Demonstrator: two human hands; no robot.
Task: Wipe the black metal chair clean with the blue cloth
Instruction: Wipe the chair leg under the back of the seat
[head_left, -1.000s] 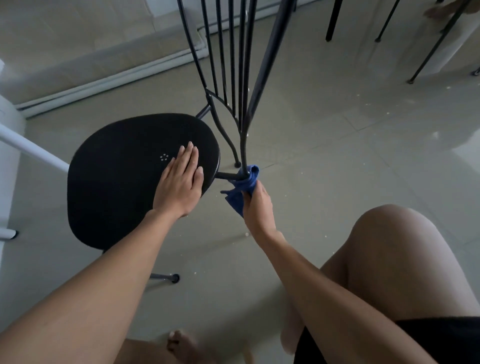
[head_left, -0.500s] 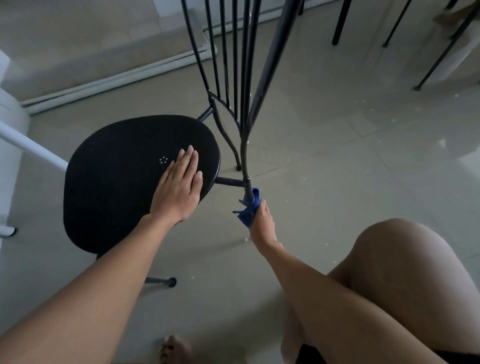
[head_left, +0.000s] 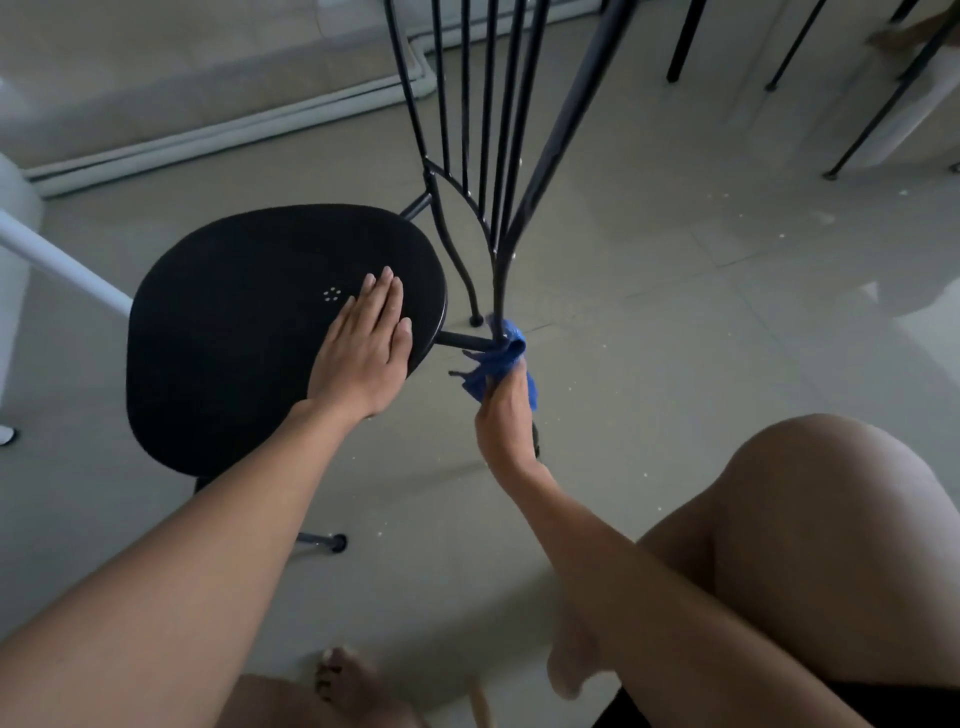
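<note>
The black metal chair (head_left: 234, 332) stands on the tiled floor, its round seat at centre left and its thin back bars rising to the top edge. My left hand (head_left: 363, 348) lies flat on the seat's right side, fingers together, holding nothing. My right hand (head_left: 501, 415) grips the blue cloth (head_left: 498, 361), which is wrapped around the rear upright just where the short crossbar meets it, beside the seat's right edge. The leg below the cloth is hidden behind my hand.
A white pole (head_left: 57, 265) slants in at the left by a white post. Thin black legs of other furniture (head_left: 680, 47) stand at the top right. A white pipe (head_left: 218, 130) runs along the wall base. My bare knee (head_left: 831, 519) and foot (head_left: 353, 680) fill the lower right.
My right hand slid the cloth down the rear upright half a second ago and has now brought it back up to the crossbar joint. My left hand stayed flat on the seat.
</note>
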